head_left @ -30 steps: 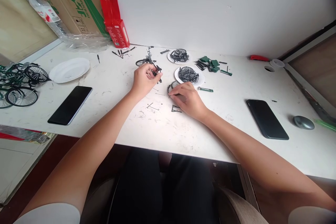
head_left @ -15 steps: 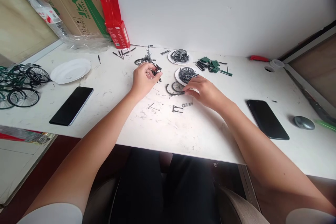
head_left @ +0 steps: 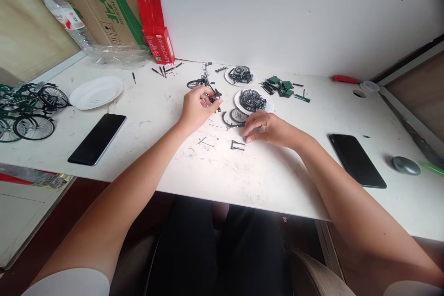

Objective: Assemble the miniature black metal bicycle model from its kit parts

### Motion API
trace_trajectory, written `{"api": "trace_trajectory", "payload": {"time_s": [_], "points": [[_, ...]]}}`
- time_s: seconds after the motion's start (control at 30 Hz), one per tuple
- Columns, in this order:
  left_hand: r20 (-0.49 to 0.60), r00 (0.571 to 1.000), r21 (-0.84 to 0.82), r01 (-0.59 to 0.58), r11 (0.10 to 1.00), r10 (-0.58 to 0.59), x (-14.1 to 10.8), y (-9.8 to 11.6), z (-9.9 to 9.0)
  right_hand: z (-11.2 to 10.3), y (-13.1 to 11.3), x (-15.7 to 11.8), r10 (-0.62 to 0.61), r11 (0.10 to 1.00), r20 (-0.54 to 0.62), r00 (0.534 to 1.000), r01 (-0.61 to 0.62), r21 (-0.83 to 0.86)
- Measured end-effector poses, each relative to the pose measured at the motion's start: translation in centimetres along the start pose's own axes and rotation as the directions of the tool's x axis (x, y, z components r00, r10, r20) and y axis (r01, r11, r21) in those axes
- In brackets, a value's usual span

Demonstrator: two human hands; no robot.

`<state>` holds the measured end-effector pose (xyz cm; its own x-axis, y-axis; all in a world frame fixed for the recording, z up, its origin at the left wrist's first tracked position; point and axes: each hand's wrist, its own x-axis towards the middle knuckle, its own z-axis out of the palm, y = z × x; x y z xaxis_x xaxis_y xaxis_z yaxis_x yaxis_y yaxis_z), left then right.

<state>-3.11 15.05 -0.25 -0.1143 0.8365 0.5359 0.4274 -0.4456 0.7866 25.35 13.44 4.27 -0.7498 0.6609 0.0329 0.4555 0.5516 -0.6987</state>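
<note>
White, scuffed tabletop (head_left: 204, 171) spreads before you, with dark green and black miniature bicycles (head_left: 26, 99) at far left, then a round white paper plate (head_left: 96, 93) and a flat black phone (head_left: 97, 139). Your left hand (head_left: 198, 106) pinches a small black bicycle with silver handlebars (head_left: 207, 80) near its saddle; its long axis runs away and leftward from your fingers, front wheel farthest. Between your hands, thin metal rods (head_left: 207, 144) lie loose on the table. Next, a small black two-pronged bracket (head_left: 233, 145) lies flat, prongs pointing right, and a grey spoked wheel (head_left: 239, 115) lies beyond it. Your right hand (head_left: 267, 129) is nearer to both: the bracket sits just left of its thumb, slightly toward you. That thumb and forefinger stand narrowly apart, low over the table; whether they grip anything, I cannot tell.
</note>
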Motion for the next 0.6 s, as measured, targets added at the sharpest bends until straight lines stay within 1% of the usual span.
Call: {"api": "trace_trajectory", "payload": {"time_s": [0.13, 0.27, 0.43, 0.6], "points": [[0.03, 0.999, -0.052, 0.043, 0.998, -0.041, -0.21, 0.19, 0.16, 0.01, -0.7, -0.13, 0.031, 0.999, 0.015, 0.999, -0.032, 0.019], [0.06, 0.998, -0.109, 0.031, 0.994, -0.024, -0.39, 0.51, 0.33, -0.14, -0.53, -0.21, 0.074, 0.997, -0.036, 0.997, -0.074, 0.013], [0.084, 0.996, -0.108, 0.023, 0.994, -0.014, -0.58, 0.82, 0.44, -0.07, 0.06, 0.0, 0.05, 0.998, -0.024, 0.998, -0.049, 0.037], [0.105, 0.994, -0.11, 0.037, 0.993, -0.025, -0.71, 1.02, 0.44, 0.49, -0.02, 0.12, 0.02, 1.0, -0.053, 0.998, -0.02, 0.001]]}}
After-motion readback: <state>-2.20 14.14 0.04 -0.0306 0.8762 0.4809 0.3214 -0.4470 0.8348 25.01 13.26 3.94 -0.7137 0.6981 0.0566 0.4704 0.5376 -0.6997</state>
